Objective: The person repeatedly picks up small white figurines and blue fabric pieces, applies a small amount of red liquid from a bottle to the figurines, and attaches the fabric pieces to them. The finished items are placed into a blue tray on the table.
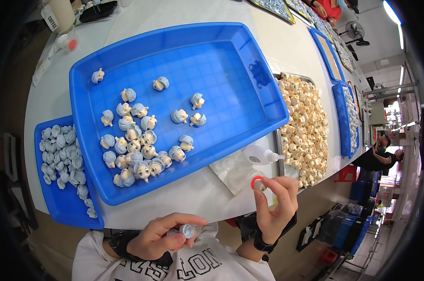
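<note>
Near my chest, my left hand (162, 236) is closed around a pale blue doll hair piece (187, 231), its swirled side turned up. My right hand (278, 206) pinches a small pale doll face piece (260, 186) between thumb and fingertips; its details are too small to make out. That piece is held right at the red-rimmed mouth (253, 180) of a clear bottle lying on the table; whether they touch I cannot tell. A white squeeze bottle (261, 155) with a thin nozzle is just beyond. Assembled doll heads (141, 169) with blue hair lie in the large blue tub (174, 189).
At left, a smaller blue bin (64, 206) holds loose blue hair pieces (62, 154). A metal tray on the right is heaped with cream face pieces (303, 126). More blue bins (336, 98) line the table farther right. Other people (380, 154) are in the background.
</note>
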Motion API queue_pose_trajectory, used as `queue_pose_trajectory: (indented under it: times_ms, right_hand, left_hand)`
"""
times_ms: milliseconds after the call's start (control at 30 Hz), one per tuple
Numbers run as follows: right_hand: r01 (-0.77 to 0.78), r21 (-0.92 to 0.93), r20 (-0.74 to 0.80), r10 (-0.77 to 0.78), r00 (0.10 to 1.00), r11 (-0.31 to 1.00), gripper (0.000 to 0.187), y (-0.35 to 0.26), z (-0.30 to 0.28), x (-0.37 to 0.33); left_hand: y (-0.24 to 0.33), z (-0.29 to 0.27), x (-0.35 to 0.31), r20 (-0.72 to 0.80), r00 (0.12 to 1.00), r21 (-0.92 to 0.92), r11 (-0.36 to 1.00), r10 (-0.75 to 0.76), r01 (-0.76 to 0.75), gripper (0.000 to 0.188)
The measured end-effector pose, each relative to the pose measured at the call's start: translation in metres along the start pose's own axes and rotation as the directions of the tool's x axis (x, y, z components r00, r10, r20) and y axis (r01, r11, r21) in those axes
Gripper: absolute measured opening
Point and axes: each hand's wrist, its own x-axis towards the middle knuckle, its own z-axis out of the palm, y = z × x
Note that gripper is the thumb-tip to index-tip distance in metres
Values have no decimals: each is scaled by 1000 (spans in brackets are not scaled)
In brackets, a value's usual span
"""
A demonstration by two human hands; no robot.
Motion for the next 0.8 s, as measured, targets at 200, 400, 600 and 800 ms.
queue_pose_trajectory:
  times_ms: [200,400,600,800]
  right_hand:
    - [-33,38,-77,36,996,999,32,1,0,-4]
    - [-29,20,-52,30,998,999,32,3,-1,-6]
    - [-29,19,-45,30,999,999,32,2,0,-5]
    - [-52,10,-30,53,998,999,31,1,1,-7]
  left_hand:
    - [0,-2,1,-38,999,-6,1000,19,-20,41]
    - [-4,0,1,-44,996,-12,997,78,-78,45]
    - [0,-4,7,-27,977,234,951,213,-201,43]
    - [-2,2,4,-139,970,150,973,198,-177,35]
